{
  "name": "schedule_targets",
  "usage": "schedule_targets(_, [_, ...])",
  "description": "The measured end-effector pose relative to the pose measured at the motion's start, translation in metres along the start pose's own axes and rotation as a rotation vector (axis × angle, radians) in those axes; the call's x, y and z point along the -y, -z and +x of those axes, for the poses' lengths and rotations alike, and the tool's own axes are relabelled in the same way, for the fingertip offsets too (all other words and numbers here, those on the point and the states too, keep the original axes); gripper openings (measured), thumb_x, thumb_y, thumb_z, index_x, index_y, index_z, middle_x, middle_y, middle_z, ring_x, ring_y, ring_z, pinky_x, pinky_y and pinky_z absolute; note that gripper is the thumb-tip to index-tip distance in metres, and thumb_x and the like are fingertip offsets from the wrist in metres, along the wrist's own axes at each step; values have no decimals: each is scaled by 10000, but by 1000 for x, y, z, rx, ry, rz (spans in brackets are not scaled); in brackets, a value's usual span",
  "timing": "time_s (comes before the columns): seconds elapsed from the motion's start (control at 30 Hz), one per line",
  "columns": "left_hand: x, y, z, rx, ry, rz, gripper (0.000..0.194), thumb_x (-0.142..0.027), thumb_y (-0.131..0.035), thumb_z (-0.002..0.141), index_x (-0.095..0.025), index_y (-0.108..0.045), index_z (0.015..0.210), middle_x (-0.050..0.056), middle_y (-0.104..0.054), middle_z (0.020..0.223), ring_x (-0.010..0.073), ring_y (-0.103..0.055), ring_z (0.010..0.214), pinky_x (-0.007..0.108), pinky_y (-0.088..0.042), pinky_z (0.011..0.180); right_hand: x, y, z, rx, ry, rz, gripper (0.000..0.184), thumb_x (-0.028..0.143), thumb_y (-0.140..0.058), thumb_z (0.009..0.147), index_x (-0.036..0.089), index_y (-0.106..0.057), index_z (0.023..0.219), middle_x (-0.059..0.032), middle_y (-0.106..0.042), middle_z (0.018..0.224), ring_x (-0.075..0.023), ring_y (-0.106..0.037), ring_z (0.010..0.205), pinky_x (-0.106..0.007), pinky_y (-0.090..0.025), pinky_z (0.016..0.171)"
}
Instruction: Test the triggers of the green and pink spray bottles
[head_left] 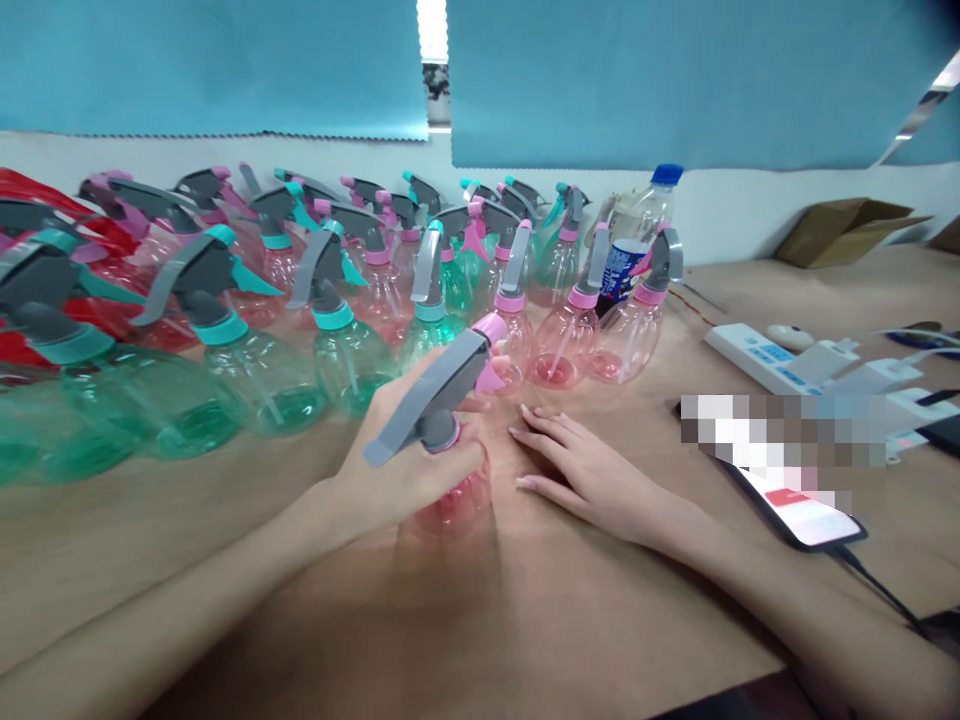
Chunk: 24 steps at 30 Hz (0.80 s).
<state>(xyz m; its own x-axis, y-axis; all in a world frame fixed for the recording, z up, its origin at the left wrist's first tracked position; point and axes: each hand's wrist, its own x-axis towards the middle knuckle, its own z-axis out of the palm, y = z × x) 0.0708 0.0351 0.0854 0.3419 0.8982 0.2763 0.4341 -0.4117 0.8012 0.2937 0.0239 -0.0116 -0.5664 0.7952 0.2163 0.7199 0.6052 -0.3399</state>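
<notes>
My left hand is wrapped round the neck of a pink spray bottle with a grey trigger head and a pink nozzle. The bottle stands on the brown table in front of me. To its right lies my right hand, flat on the table with fingers stretched out and nothing in it. Its fingertips point toward the bottle and stop a little short of it.
Behind stand several green spray bottles and pink spray bottles in rows, with a blue-capped drink bottle among them. At right are a phone on a cable, a white power strip and a cardboard box.
</notes>
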Motion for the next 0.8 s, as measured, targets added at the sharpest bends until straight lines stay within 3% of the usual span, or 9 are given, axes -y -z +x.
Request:
schedule_targets(0.23, [6, -2, -2, -46, 3, 31, 373, -240, -579, 685, -223, -565, 1057, 8, -655, 810, 190, -678, 720, 286, -582, 673, 1, 2, 1, 38, -6, -32, 588, 518, -423, 978, 112, -498, 1396, -199, -461, 1474, -321, -364, 1409, -555, -344, 1129])
schedule_targets(0.63, [14, -4, -3, -53, -60, 41, 392, -202, -593, 716, -248, -549, 1103, -18, -632, 832, 157, -647, 698, 256, -575, 674, 2, 3, 1, 58, -1, -51, 590, 508, -408, 986, 95, -490, 1400, -205, -443, 1484, -317, -350, 1416, -556, -325, 1140])
schedule_targets(0.8, [20, -5, -2, -79, -121, 83, 287, -209, -576, 725, -244, -556, 1009, -29, -587, 752, 145, -588, 633, 251, -538, 605, 1, 3, 1, 64, 2, -56, 607, 513, -410, 984, 80, -488, 1402, -213, -423, 1495, -325, -340, 1420, -558, -330, 1135])
